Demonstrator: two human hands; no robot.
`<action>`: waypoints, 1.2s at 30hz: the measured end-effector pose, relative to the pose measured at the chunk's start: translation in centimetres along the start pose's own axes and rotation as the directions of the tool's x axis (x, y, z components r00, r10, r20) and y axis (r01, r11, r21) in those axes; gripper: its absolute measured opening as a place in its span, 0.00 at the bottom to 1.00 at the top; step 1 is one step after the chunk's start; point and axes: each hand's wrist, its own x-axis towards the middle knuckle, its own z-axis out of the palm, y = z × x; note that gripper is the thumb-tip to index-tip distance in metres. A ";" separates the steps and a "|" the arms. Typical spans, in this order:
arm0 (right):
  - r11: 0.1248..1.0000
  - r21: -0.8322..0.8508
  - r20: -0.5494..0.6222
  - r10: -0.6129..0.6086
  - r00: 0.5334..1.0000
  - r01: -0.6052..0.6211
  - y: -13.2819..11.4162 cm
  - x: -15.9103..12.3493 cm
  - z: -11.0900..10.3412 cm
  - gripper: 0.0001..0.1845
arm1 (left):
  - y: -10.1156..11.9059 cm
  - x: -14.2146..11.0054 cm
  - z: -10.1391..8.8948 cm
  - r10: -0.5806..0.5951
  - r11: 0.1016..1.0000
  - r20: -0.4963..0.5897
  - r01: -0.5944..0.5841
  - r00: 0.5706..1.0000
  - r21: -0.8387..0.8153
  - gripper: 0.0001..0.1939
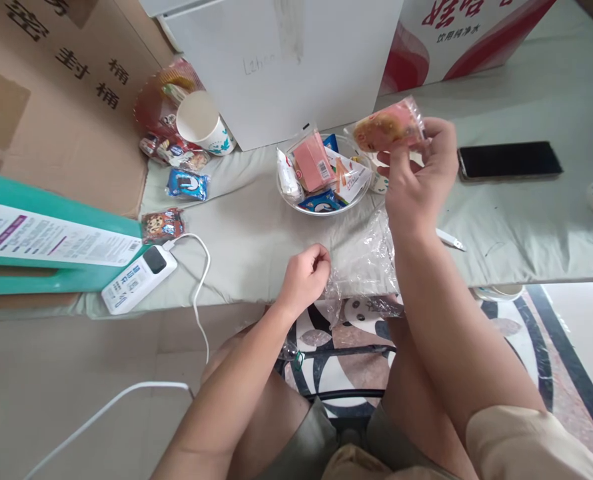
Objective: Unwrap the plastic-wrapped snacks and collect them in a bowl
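Observation:
My right hand [421, 177] pinches a wrapped biscuit [384, 128] in clear and pink packaging, held up over the right rim of a bowl [321, 212]. In the bowl lie several packets, among them a pink packet [314, 160], a white triangular packet [349, 175] and a blue packet [321, 201]. My left hand [306, 277] is closed at the table's front edge; what its fingers hold, if anything, is hidden. Beside it, a crumpled clear plastic bag [364, 260] spreads over the edge and hangs down. A paper cup behind the bowl is mostly covered by my right hand.
Left are a paper cup [204, 123], a blue snack packet [187, 184], a cookie packet [162, 225] and a white power bank [139, 280] with a cable. Right are a phone [510, 160] and a white cutter [450, 240]. Boxes [286, 73] line the back.

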 end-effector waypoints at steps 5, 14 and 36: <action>0.990 -0.122 -0.056 -0.078 0.995 0.071 1.1 0.0 0.7 0.08 | 0.0 -0.2 -0.3 -0.043 0.999 0.022 0.043 0.999 -0.002 0.04; 0.925 -0.274 0.012 -0.269 0.963 0.262 -1.3 -0.7 1.0 0.17 | 0.0 -0.4 -0.2 -0.039 0.999 0.022 0.039 0.999 0.008 0.04; 0.902 -0.421 0.150 -0.035 0.988 0.096 -0.9 0.1 1.4 0.19 | 0.2 -0.2 0.0 -0.067 0.997 0.028 0.069 0.997 -0.044 0.04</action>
